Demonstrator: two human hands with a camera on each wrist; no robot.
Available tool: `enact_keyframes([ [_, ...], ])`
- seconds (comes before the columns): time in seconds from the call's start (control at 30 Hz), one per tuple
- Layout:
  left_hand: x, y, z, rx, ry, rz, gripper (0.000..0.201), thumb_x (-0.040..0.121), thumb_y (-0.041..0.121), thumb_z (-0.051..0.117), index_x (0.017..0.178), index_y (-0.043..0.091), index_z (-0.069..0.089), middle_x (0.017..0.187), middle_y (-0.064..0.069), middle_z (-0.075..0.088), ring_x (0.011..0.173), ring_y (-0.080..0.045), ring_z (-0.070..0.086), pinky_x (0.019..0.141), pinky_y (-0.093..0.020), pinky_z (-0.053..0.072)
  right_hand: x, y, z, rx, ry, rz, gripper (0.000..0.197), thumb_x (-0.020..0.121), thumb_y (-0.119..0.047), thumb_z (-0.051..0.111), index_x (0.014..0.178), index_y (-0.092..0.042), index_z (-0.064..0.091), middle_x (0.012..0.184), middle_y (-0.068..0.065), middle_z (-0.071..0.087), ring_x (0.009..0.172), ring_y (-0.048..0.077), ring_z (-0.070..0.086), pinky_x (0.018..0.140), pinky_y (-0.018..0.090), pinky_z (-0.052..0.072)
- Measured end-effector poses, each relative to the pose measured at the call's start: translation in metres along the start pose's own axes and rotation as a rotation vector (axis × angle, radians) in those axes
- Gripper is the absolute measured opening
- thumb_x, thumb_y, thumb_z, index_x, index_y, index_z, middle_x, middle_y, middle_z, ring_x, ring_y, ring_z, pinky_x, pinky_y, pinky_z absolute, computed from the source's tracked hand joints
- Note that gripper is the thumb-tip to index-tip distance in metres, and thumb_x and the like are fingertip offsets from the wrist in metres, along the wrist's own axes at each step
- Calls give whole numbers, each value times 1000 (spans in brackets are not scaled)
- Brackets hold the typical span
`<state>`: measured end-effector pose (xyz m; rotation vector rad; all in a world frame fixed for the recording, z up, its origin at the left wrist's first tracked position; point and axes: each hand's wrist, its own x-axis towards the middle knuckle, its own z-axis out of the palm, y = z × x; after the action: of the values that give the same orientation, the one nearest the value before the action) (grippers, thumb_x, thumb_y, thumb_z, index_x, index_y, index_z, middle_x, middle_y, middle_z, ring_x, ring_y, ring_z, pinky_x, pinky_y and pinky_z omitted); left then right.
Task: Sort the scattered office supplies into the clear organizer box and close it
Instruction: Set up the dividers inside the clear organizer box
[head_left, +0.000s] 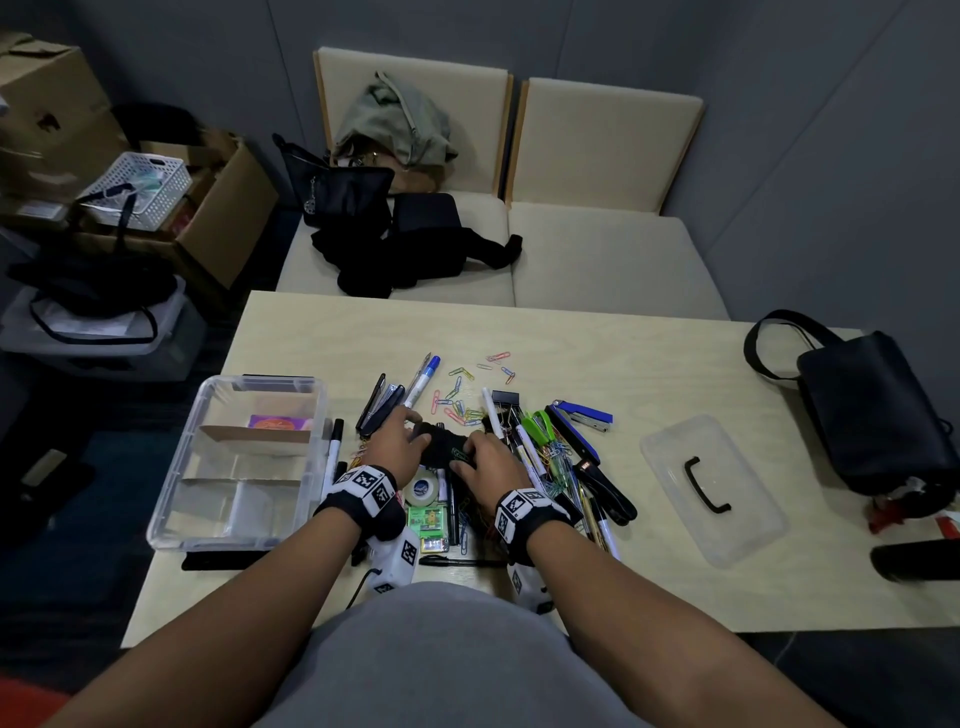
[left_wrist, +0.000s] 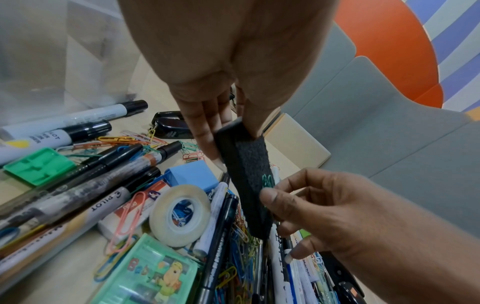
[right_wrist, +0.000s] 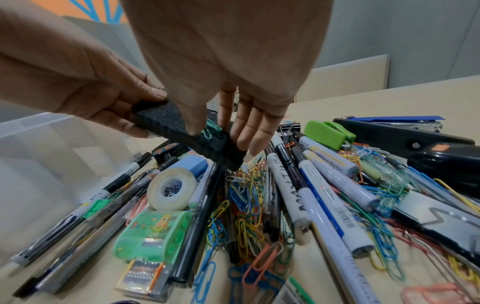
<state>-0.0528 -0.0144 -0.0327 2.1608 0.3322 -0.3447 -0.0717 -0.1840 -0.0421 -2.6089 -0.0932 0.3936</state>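
Note:
A black felt eraser (head_left: 440, 446) is held just above the pile of supplies, with a green paper clip (left_wrist: 267, 181) stuck to its face. My left hand (head_left: 408, 434) pinches its left end between thumb and fingers (left_wrist: 207, 144). My right hand (head_left: 485, 460) pinches the other end, its thumb beside the green paper clip (right_wrist: 211, 129). The clear organizer box (head_left: 171, 467) stands open to the left, with card dividers and one purple item in the far compartment. Its lid (head_left: 711, 488) with a black handle lies to the right.
Under my hands lie markers, pens, a tape roll (head_left: 422, 491), a green case (right_wrist: 155, 232), a blue stapler (head_left: 582, 415), a green stapler (right_wrist: 328, 130) and several coloured clips. A black bag (head_left: 872, 410) sits at the table's right edge. A sofa stands behind the table.

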Motion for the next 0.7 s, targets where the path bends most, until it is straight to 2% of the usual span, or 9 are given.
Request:
enact_keyframes([
  [0.2, 1, 5, -1, 23, -33, 61, 20, 91, 23, 64, 105, 24, 51, 74, 1, 54, 66, -19, 55, 67, -32, 49, -1, 1, -2, 9, 20, -21, 16, 92, -24, 62, 93, -14, 50, 96, 6, 60, 84, 28, 59, 67, 36, 49],
  [0.4, 2, 7, -1, 28, -44, 72, 22, 90, 24, 65, 107, 26, 51, 72, 1, 54, 65, -19, 56, 68, -36, 52, 0, -2, -8, 17, -37, 22, 12, 86, -18, 63, 90, -9, 55, 87, 10, 64, 80, 31, 60, 66, 37, 52],
  [0.57, 4, 8, -5, 19, -2, 52, 25, 93, 21, 62, 115, 22, 49, 72, 1, 52, 63, -17, 53, 61, -28, 43, -2, -1, -10, -88, -125, -65, 11, 88, -16, 61, 98, -12, 58, 96, 9, 64, 84, 31, 62, 63, 31, 44],
  [0.63, 7, 8, -6, 18, 17, 50, 23, 94, 19, 61, 115, 21, 51, 72, 0, 52, 61, -17, 52, 57, -27, 42, -3, 0, -8, -153, -151, -107, 11, 88, -13, 60, 99, -12, 57, 100, 10, 62, 86, 32, 62, 65, 34, 46],
  [0.7, 9, 9, -8, 10, 40, 49, 21, 94, 19, 60, 114, 22, 54, 77, -2, 56, 62, -18, 56, 58, -27, 45, -2, 5, -5, -216, -170, -120, 12, 88, -9, 58, 99, -12, 56, 102, 11, 60, 88, 34, 62, 66, 37, 49],
])
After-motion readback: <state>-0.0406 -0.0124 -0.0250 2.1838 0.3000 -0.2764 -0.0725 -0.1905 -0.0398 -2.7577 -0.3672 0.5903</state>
